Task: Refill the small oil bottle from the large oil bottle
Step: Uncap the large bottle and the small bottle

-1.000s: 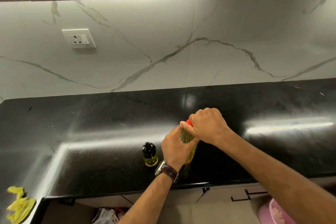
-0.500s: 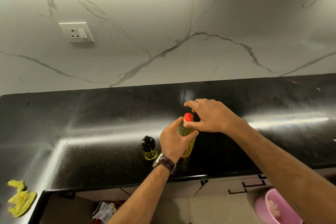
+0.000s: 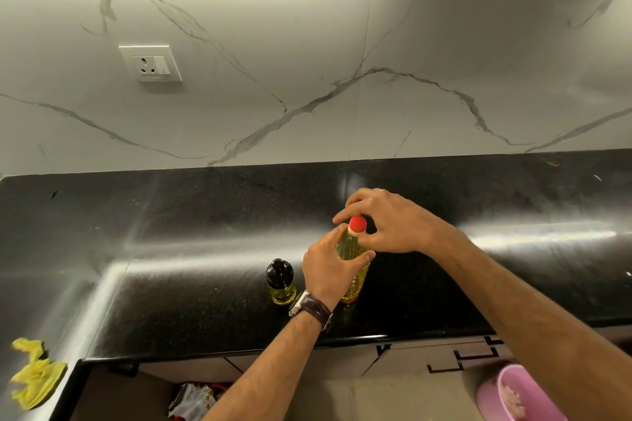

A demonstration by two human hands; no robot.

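— Unscrewing first: red cap [image 3: 357, 223] pinched between thumb and fingertips of the right hand [image 3: 393, 225], not yet off the large oil bottle [image 3: 352, 270].

— And the other of the two hands?

— Left hand [image 3: 333, 270] wrapped round the upper body of that bottle, thumb across the front, holding it upright on the black table [image 3: 205, 215]. Good so: firm at the shoulder, no squeezing, since soft plastic full of oil probably spills at the neck once open.

— Where to aim afterwards?

— Small oil bottle [image 3: 281, 282] just beside the left wrist, upright, apart from the big one, black top in place, only a shallow layer of yellow oil at its base. Needs opening too before any pouring.

— Advice for the twist itself?

— Short turns from the fingertips, bottle kept planted, not lifted. Cap then laid down on the table within reach, away from the edge. Best to mind the watch [image 3: 309, 306] and forearm passing close by the small bottle; an easy knock-over.

— Anything for drips?

— Yellow cloth [image 3: 34, 376] far off at the left corner, well apart. Worth fetching nearer, probably.
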